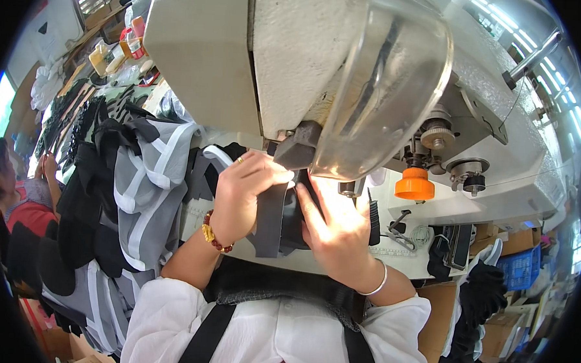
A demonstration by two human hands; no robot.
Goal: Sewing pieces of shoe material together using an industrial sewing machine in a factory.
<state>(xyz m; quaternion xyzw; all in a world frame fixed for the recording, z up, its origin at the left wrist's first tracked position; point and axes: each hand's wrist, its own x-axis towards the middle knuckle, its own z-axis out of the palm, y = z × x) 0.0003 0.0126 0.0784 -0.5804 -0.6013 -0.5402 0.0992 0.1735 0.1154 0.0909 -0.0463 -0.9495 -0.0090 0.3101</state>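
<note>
Under the head of a white sewing machine [296, 45], both my hands are at a piece of dark material. My left hand [245, 186] has its fingers closed in a pinch at the top of a dark grey strip [270, 223], which hangs down between the hands. Beside the strip lies black material [294, 222]. My right hand [340, 229] rests on it with fingers stretched out, the index fingertip close to my left fingertips. Bright lamp light washes over the back of that hand. The needle area is hidden behind the dark machine part and a clear plastic guard [385, 88].
Grey and black pieces with white bands [151, 188] are heaped on the left. An orange knob [414, 184] juts from the machine at right. A blue crate [519, 268] and cardboard boxes stand far right. Another person [27, 196] sits at far left.
</note>
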